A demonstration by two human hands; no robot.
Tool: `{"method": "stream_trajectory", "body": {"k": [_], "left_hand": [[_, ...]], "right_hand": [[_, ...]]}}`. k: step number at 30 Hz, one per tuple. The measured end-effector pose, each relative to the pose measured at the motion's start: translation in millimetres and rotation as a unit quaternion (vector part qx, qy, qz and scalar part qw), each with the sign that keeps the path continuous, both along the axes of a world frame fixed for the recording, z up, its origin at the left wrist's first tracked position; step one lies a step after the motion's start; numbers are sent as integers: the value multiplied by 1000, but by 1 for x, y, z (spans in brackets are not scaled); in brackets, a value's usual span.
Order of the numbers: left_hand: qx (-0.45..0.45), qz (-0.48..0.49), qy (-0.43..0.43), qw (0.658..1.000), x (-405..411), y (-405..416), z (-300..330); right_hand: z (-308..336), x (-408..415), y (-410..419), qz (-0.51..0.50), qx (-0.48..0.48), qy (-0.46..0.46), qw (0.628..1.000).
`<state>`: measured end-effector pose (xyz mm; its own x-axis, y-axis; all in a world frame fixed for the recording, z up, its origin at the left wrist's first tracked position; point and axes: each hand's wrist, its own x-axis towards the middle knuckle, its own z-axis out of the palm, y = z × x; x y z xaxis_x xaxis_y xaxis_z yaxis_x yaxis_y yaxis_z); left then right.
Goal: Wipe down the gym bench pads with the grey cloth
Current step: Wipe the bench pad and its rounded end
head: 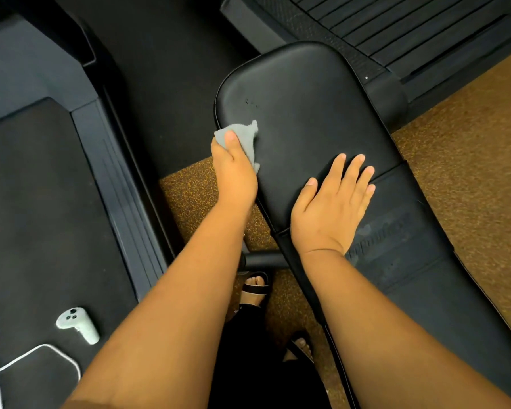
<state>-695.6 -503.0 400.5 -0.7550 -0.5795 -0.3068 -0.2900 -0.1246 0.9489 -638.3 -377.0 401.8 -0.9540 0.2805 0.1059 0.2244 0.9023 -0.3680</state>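
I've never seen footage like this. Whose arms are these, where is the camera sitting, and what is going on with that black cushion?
There is no machine here: these are a person's two bare arms, filmed by one wide-angle camera worn on their head, looking forward and down. That is why the arms seem to grow out of the bottom of the picture.

The long black cushion is a padded gym bench. The left hand grips a grey cloth against the bench's left edge, to wipe it. The right hand lies flat and open on the pad, fingers straight, holding nothing.

Below, you can see the person's sandalled feet on a speckled brown floor. On the dark mat at the lower left lie a pale handheld controller and a white cable.
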Motion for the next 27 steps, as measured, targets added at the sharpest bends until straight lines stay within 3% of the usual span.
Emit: {"method": "stream_trajectory", "body": {"k": [9,14,17,19,22,27], "left_hand": [[-78,-34,0,996,62,39,-37],[-43,21,-23,999,2,4,-14],[-141,11,-38,989,-36,-23,7],[-234,-36,-51,970,-58,-39,19],[-304,-163,-64,937,-86,-53,42],[-553,-268,-47,787,-73,-41,49]], "right_hand": [[0,0,1,-1,-3,-2,1000],[0,0,0,-4,-3,-6,1000],[1,1,0,-5,-9,-6,1000],[1,1,0,-5,-11,-6,1000],[1,1,0,-4,-8,-6,1000],[2,1,-1,0,-10,-13,1000]]}}
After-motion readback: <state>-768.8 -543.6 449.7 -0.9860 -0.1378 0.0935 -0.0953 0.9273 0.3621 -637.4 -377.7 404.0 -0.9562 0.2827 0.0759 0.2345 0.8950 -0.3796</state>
